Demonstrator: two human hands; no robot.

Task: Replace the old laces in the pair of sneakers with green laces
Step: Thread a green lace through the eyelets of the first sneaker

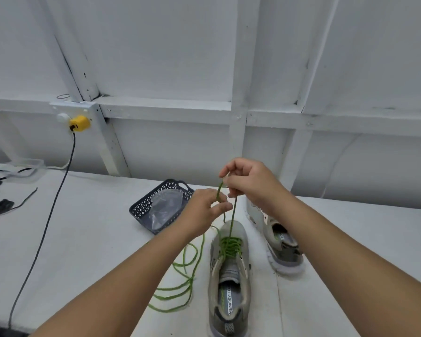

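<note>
A grey sneaker (229, 276) stands on the white table, toe pointing away from me, with a green lace (230, 246) threaded through its lower eyelets. One lace end rises from the shoe to my right hand (248, 181), which pinches it above the toe. My left hand (204, 210) pinches the same strand just below and to the left. The rest of the green lace (180, 285) lies in loose loops on the table left of the shoe. The second grey sneaker (283, 249) lies to the right, partly hidden by my right forearm, with no lace visible in it.
A dark perforated basket (144, 205) holding a clear plastic bag sits behind my left hand. Old black laces (0, 203) lie at the far left of the table. A black cable (49, 215) runs from a yellow plug (79, 123) on the wall across the table.
</note>
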